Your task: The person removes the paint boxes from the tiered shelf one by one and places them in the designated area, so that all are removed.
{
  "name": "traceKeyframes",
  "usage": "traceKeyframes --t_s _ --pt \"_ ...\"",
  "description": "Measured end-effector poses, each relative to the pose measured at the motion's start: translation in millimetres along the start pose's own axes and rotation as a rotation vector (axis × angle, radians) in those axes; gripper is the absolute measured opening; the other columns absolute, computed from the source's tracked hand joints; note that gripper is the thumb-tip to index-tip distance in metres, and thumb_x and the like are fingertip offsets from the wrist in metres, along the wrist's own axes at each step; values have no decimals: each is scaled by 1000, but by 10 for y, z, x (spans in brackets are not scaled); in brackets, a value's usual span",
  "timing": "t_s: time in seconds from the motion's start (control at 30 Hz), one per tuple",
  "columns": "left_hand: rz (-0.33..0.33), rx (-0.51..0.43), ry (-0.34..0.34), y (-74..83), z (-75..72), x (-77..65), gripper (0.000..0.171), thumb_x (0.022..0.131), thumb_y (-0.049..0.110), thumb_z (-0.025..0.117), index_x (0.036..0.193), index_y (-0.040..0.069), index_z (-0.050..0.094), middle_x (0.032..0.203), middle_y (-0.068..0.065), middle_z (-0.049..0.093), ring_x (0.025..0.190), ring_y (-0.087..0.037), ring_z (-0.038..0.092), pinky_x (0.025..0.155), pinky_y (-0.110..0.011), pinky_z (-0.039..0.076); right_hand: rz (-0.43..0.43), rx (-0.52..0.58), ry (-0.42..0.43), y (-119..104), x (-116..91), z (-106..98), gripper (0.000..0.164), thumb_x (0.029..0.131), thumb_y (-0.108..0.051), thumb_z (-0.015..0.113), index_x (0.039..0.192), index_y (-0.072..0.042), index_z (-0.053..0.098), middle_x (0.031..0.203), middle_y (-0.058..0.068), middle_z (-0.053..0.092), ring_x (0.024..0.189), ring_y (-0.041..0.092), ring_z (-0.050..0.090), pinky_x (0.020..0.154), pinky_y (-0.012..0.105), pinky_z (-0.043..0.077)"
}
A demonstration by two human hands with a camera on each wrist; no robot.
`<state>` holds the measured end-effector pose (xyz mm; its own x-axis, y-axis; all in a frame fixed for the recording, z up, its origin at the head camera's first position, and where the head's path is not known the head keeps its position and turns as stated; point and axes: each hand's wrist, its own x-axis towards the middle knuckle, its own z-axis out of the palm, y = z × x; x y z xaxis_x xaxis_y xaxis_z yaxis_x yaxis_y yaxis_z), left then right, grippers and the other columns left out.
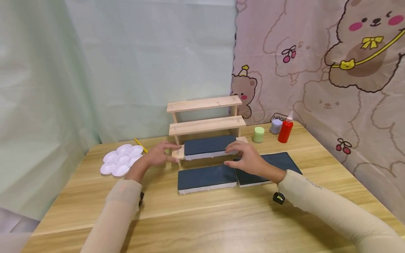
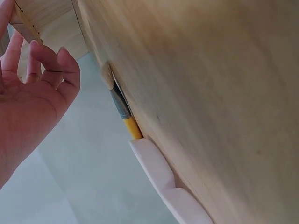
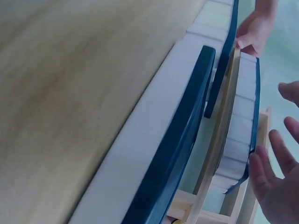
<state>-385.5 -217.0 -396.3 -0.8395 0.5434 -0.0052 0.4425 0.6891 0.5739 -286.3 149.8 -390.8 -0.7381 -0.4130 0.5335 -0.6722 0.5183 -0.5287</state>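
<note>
A flat box with a dark blue lid (image 1: 209,146) and white sides lies on the lowest step of a three-step wooden rack (image 1: 207,125). My left hand (image 1: 159,154) is at that step's left end, thumb by the front edge and forefinger over the top. In the left wrist view, the left hand's (image 2: 39,88) other fingers curl loosely beside the wood. My right hand (image 1: 246,159) is at the box's right end, fingers slightly bent and thumb apart; in the right wrist view its fingertips (image 3: 256,165) are right at the lid's edge.
Two similar dark-lidded boxes, a left one (image 1: 207,178) and a right one (image 1: 278,163), lie before the rack. Left is a white flower-shaped palette (image 1: 121,160) with a yellow-handled brush (image 2: 132,127). A green jar (image 1: 258,135), a purple jar (image 1: 276,126) and a red bottle (image 1: 285,130) stand right.
</note>
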Motion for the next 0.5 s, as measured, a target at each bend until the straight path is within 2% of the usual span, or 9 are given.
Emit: traceKeyframes --t_s 0.2,0.33,0.4,0.5 --pt "-9 -5 -8 10 -8 15 63 84 31 80 140 14 59 145 -20 44 132 -43 38 106 -62 33 -18 -1 80 81 58 -15 31 74 -13 88 99 -3 75 108 6 68 97 22 62 65 47 56" --pt "-14 -18 -10 6 -11 9 63 84 29 81 140 13 59 145 -20 44 133 -43 38 106 -62 32 -7 -34 98 116 104 -39 35 73 -15 89 102 -3 74 114 10 67 104 26 60 78 47 53" --pt "-12 -21 -9 4 -12 6 63 83 29 81 140 13 59 144 -20 45 132 -42 39 106 -61 33 11 -53 89 131 123 -52 40 73 -17 90 106 -3 74 120 12 65 111 28 56 86 49 49" --pt "-13 -24 -10 -3 -8 4 63 83 30 81 140 12 59 143 -20 46 131 -42 40 106 -61 34 43 -83 56 169 151 -57 46 73 -21 90 112 -4 72 128 16 61 119 32 52 91 50 48"
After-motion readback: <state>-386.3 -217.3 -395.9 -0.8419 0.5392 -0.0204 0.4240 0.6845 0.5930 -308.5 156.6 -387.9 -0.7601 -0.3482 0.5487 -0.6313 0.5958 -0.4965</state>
